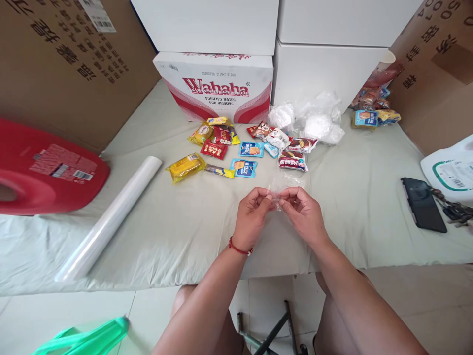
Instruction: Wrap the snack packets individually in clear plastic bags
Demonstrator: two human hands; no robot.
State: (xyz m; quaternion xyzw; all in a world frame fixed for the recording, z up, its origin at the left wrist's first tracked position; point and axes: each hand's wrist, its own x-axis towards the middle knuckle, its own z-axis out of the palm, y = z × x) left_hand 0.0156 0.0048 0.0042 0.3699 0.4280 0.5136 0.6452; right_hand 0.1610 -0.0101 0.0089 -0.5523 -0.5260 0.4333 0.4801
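My left hand (254,214) and my right hand (303,212) meet above the cloth-covered table, fingertips pinched together. Between them they grip the edge of a clear plastic bag (290,181), which spreads away from me and looks flat. Just beyond it lie packaged snacks: blue packets (244,167), maroon-and-white packets (293,160), red packets (214,149) and a yellow packet (185,167). Behind these, to the right, sit clear plastic bundles with white contents (318,126). What the fingertips do inside the pinch is partly hidden.
A roll of plastic film (111,217) lies left, near a red jug (48,170). At the back stand a Wahaha carton (221,88) and white boxes (325,74). On the right are a phone (423,204), keys (456,209) and a white bottle (453,167). Cardboard boxes (74,59) flank both sides.
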